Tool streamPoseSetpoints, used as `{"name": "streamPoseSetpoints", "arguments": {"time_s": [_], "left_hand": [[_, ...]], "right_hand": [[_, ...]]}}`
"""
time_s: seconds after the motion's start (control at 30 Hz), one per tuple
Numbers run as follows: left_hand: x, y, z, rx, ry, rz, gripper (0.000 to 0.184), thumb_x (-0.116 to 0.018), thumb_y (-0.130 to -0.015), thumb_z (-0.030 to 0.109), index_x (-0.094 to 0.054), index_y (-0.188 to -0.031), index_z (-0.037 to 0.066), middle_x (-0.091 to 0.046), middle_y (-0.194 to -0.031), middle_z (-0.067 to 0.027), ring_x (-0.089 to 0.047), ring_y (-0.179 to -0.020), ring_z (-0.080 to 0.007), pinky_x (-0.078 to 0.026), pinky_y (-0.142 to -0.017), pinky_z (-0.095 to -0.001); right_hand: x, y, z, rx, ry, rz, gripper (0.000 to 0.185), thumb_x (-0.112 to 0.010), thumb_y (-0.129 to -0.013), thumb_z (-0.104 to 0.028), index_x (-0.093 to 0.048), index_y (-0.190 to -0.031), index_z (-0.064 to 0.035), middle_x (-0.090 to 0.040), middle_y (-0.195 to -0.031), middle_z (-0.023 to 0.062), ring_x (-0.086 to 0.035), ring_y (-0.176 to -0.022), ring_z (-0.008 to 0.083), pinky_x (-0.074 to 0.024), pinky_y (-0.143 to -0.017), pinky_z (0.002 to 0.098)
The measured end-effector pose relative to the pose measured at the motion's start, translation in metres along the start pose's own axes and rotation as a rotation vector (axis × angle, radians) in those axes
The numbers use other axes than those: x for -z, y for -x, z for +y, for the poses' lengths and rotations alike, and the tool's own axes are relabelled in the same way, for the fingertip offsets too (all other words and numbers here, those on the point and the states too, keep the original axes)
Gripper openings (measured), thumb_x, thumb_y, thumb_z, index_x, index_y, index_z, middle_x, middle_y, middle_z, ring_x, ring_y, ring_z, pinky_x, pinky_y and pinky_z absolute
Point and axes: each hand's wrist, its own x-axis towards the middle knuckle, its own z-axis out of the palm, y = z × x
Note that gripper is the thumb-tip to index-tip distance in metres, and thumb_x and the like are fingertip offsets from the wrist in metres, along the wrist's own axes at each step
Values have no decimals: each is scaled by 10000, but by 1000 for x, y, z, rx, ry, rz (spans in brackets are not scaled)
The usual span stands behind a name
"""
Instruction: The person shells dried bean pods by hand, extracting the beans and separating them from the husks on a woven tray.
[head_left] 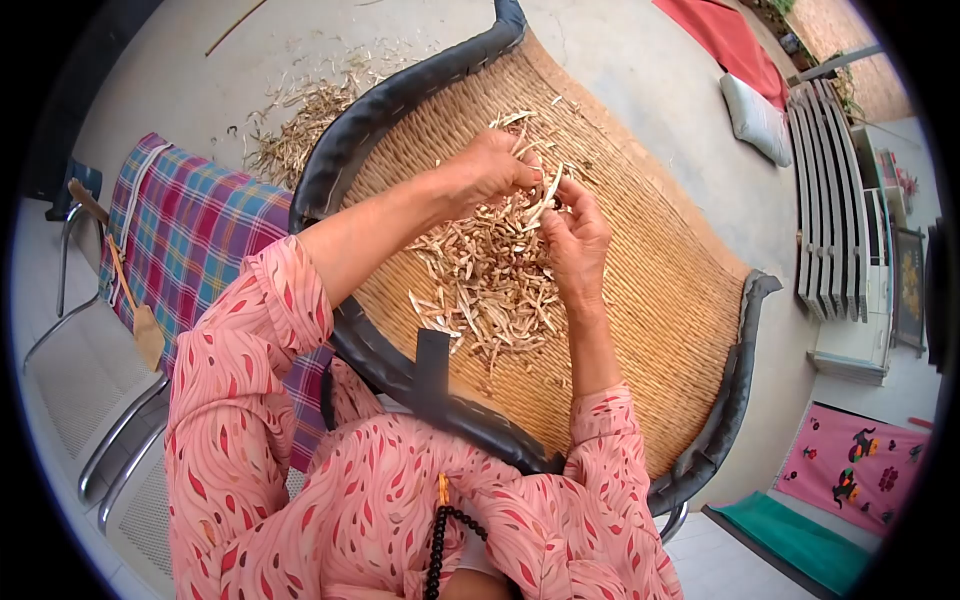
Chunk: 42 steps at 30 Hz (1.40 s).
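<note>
My left hand [487,172] is closed, fingertips pinched on pale, dry pods near the top of the heap. My right hand [579,243] grips a long dried pod [547,194] between thumb and fingers, close to the left fingertips. Beneath both hands lies a heap of dried, split pods and small pieces [490,290]. It rests on a wide woven winnowing tray [660,330] with a black-wrapped rim, which sits in front of my body. Whatever is inside the pod is too small to make out.
More dry husks [300,130] lie scattered on the floor beyond the tray's left rim. To the left is a chair draped with a plaid cloth [205,215], beside perforated metal seats [95,350]. A pillow [755,120], red cloth [730,45] and stacked slats [832,200] stand right.
</note>
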Motion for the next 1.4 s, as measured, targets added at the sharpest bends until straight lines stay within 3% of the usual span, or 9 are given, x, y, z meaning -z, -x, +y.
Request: {"name": "streamPoseSetpoints", "arguments": {"time_s": [0.07, 0.3, 0.43, 0.57, 0.8, 0.97, 1.07, 1.17, 1.4], "left_hand": [[6, -3, 2, 2, 40, -36, 68, -627, -807, 33, -566, -780, 41, -502, -583, 15, -406, -451, -50, -283, -364, -187], [5, 2, 8, 34, 18, -180, 79, -614, -829, 57, -549, -784, 51, -466, -584, 34, -383, -467, -36, -281, -374, -177], [3, 4, 7, 35, 35, -180, 67, -617, -815, 32, -555, -788, 32, -484, -586, 19, -386, -458, -36, -275, -377, -184], [4, 4, 10, 35, 29, -197, 56, -609, -786, -17, -568, -817, 3, -513, -602, -7, -392, -444, -44, -276, -377, -187], [7, 5, 10, 1, -29, -246, 97, -607, -747, -61, -575, -828, -16, -531, -616, -26, -411, -452, -53, -286, -383, -195], [2, 4, 8, -134, -188, -180, 117, -606, -739, -66, -580, -845, -24, -535, -621, -31, -417, -463, -48, -290, -387, -198], [3, 3, 6, -151, -199, -176, 127, -604, -738, -70, -583, -856, -26, -528, -614, -28, -412, -458, -46, -286, -384, -198], [5, 5, 9, -78, -101, -207, 129, -600, -740, -73, -582, -859, -28, -521, -607, -25, -403, -444, -45, -276, -376, -197], [7, 10, 18, -55, -31, -243, 127, -590, -740, -72, -575, -862, -35, -514, -591, -18, -383, -421, -44, -246, -362, -195]], "right_hand": [[1, -3, -6, -12, -152, 93, 179, -572, -851, -63, -609, -1004, 21, -612, -791, 54, -502, -560, 47, -395, -465, 187], [12, 0, -11, -94, -165, -228, 183, -598, -879, -156, -625, -932, 17, -549, -630, -8, -448, -504, 42, -343, -437, 176], [13, -1, -8, -152, -264, -224, 140, -608, -869, -142, -624, -855, -3, -506, -598, -37, -430, -505, 30, -328, -437, 169], [8, 1, -8, 18, -97, -195, 141, -619, -855, -120, -597, -781, -2, -498, -624, -34, -415, -522, 34, -332, -457, 184], [13, 2, -9, 109, 37, -206, 100, -634, -819, -69, -581, -760, -7, -500, -650, -29, -424, -583, 53, -347, -510, 210], [12, 2, -7, 219, 114, -178, 87, -632, -812, -51, -580, -760, -5, -501, -654, -26, -429, -589, 58, -354, -517, 215], [14, 2, -4, 146, 54, -195, 93, -620, -830, -57, -581, -759, -11, -500, -650, -28, -414, -578, 48, -336, -504, 199], [15, 3, -3, -77, -223, -234, 128, -608, -862, -108, -577, -773, -22, -497, -651, -30, -393, -556, 39, -311, -485, 181], [12, 4, -3, -89, -395, -247, 194, -601, -884, -217, -562, -831, -35, -493, -658, -26, -393, -527, 48, -300, -466, 173]]}}
